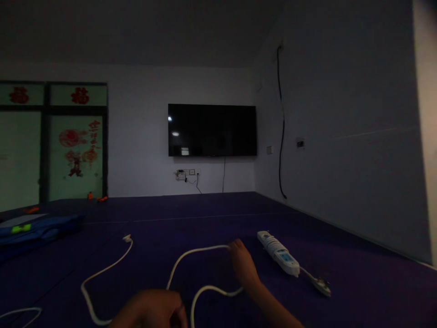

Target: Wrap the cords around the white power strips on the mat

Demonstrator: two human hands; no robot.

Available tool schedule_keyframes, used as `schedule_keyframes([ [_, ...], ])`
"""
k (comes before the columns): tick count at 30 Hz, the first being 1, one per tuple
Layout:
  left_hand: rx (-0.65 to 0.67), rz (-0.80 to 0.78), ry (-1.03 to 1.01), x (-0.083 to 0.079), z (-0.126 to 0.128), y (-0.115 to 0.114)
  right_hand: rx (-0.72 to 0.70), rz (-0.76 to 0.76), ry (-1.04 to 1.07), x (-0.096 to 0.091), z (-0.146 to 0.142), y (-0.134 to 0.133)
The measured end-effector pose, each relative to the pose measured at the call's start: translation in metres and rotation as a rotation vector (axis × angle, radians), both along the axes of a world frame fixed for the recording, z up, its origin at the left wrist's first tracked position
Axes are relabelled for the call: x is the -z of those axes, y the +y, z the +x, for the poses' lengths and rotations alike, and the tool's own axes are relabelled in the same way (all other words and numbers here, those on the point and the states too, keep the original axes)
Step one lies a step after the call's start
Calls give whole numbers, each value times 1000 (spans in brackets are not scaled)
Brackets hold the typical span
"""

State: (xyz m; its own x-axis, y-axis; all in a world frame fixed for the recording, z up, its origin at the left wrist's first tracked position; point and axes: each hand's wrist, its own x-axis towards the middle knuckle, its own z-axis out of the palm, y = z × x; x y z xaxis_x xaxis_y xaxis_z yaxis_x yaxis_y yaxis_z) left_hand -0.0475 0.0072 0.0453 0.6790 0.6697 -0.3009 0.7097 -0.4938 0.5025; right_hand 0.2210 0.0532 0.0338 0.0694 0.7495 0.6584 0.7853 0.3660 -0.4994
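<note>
A long white power cord (201, 249) lies in loose curves on the dark purple surface, its plug end (127, 238) resting left of centre. My right hand (242, 262) is closed, its fingertips pinching the cord. Another stretch of cord runs under my right wrist. At the bottom edge my left hand (153, 309) is curled, with cord reaching it from both sides; its grip is partly hidden by the hand itself. Right of my right hand lies a white power strip (279, 253) with its own cord wound around it and a plug (321, 286) trailing off its near end.
Folded blue cloth (44, 228) with a bright green patch lies at the left. Small orange objects (101, 199) sit near the far edge of the purple surface (191, 228). A wall (341, 182) borders the right side. A television (211, 130) hangs on the far wall.
</note>
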Motion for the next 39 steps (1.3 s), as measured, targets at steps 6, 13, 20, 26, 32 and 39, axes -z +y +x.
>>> schedule_keyframes([
  [6,-247,107,37,-53,21,-13,39,330,320,-83,-5,0],
  [13,-599,561,-151,-121,13,2,0,518,670,-132,-32,-14],
  [20,-532,523,-309,-98,41,27,-152,552,927,-144,-30,-19],
  [26,-478,567,-615,-116,47,18,-227,511,1076,-149,-24,-22],
  [32,-525,735,-937,-149,42,-8,-387,294,1089,-154,-51,-24],
  [39,-402,655,-1670,-157,48,-20,-1028,-273,718,-139,-100,-36],
])
